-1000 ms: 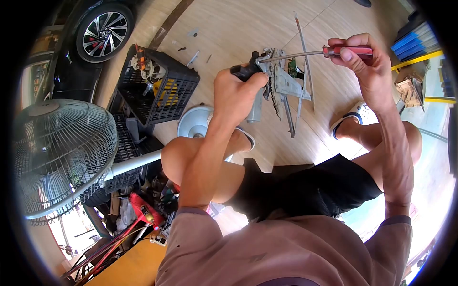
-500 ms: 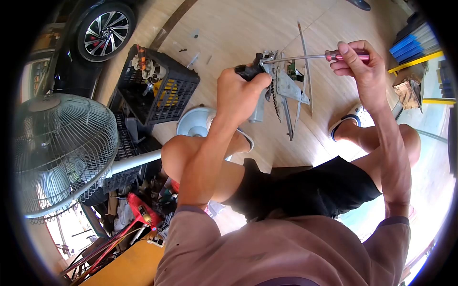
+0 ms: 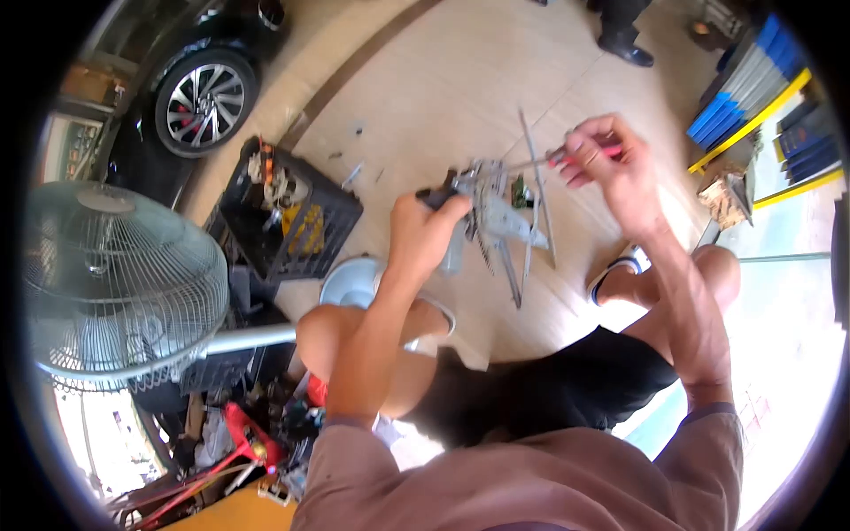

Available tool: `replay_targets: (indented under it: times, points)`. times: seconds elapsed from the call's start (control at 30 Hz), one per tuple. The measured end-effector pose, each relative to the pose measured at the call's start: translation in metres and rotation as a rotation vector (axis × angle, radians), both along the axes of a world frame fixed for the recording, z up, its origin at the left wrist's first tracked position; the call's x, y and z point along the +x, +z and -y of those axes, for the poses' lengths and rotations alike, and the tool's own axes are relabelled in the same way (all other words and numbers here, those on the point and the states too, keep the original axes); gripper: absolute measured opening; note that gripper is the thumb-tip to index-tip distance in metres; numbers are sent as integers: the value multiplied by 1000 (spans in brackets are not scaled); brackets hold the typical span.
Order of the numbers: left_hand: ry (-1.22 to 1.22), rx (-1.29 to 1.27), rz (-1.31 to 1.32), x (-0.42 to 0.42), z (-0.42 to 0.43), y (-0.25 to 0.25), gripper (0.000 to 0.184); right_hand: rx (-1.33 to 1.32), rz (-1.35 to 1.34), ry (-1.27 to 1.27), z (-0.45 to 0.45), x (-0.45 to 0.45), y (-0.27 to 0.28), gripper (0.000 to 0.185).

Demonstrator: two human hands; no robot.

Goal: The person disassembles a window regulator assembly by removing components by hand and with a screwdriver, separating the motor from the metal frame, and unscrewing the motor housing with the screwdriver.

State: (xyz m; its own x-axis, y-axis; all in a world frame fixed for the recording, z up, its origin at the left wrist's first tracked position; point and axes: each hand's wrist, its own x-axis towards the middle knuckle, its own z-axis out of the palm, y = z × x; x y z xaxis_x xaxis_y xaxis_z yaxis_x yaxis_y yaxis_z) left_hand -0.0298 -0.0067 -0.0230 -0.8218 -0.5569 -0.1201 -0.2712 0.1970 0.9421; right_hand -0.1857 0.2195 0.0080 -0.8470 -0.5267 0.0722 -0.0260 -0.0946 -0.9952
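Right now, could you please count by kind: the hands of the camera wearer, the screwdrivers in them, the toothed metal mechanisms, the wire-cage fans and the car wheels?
Hands: 2, left hand and right hand
Screwdriver: 1
Toothed metal mechanism: 1
Wire-cage fan: 1
Car wheel: 1
Total: 6

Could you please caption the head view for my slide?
Left hand grips a grey metal mechanism; right hand holds a red-handled screwdriver.

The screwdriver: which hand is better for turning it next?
Probably the right hand: it holds the screwdriver, which points toward the metal mechanism, while the left hand grips the black part at its end.
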Motion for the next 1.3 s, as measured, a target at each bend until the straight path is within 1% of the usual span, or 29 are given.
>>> replay_targets:
  times: [0.07, 0.1, 0.13, 0.17, 0.2, 0.3, 0.4, 0.47, 0.53, 0.6, 0.63, 0.7, 0.73, 0.77, 0.8, 0.83, 0.87, 0.9, 0.97, 1.03, 1.1, 1.13, 1.23, 1.3]
  points:
    - [14, 18, -65, 3, 0, -3, 27, 11, 5, 18, 1, 3, -3, 23]
    - [7, 30, -57, 3, 2, -5, 26, 45, -18, 14, 0, 2, -9, 24]
    - [2, 41, -46, 4, 5, -9, 25, 40, 13, 33, 0, 2, -11, 26]
    - [-17, 71, -99, 3, 6, -14, 23, -19, 60, 36, 1, 7, -3, 25]
    - [-30, 101, -142, 2, 6, -16, 25, -12, 62, 37, 1, 7, 0, 25]
    - [69, 216, -178, -1, -8, -8, 41, 22, 41, 43, 0, 7, -6, 25]
    - [17, 269, -82, -2, -3, -12, 54, 22, -37, 23, -1, -1, -2, 24]
    - [38, 296, -107, -2, -7, -11, 51, 25, -76, -28, -5, -5, 5, 24]
    - [42, 311, -111, -3, -3, -19, 51, -25, -76, -144, -11, -7, 17, 22]
    - [34, 288, -126, -2, 1, -29, 48, -63, -127, -256, -23, -12, 27, 26]
    - [25, 268, -131, -1, 2, -32, 46, -110, -165, -286, -28, -13, 32, 32]
    - [21, 208, -141, 1, 4, -38, 44, -82, -152, -261, -39, -18, 32, 30]
    - [40, 256, -135, 2, 4, -36, 43, -64, -141, -248, -44, -19, 31, 29]
    - [59, 306, -125, 5, 3, -35, 42, 8, -79, -196, -46, -18, 27, 29]
    - [78, 357, -109, 8, 0, -31, 41, 134, -333, -102, -44, -22, 10, 29]
    - [89, 354, -83, 10, -2, -26, 42, 264, -580, -5, -42, -23, -6, 28]
    - [96, 366, -73, 11, -3, -24, 43, 275, -708, 37, -34, -10, -13, 25]
    - [107, 378, -61, 12, -4, -23, 44, 285, -832, 82, -21, 4, -19, 26]
    - [123, 384, -26, 17, -8, -20, 45, 366, -895, 336, -1, 37, -24, 46]
    - [136, 367, 15, 20, -10, -14, 46, 637, -1000, 376, 12, 71, -23, 64]
    - [123, 428, -12, 17, -7, -31, 46, 671, -930, 515, 32, 81, -44, 63]
    - [117, 458, -23, 19, -6, -33, 45, 685, -892, 585, 40, 86, -46, 63]
    - [152, 460, 14, 24, -14, -21, 47, 788, -900, 539, 49, 101, -37, 63]
    - [158, 471, -14, 27, -14, -26, 47, 727, -1042, 436, 53, 106, -49, 58]
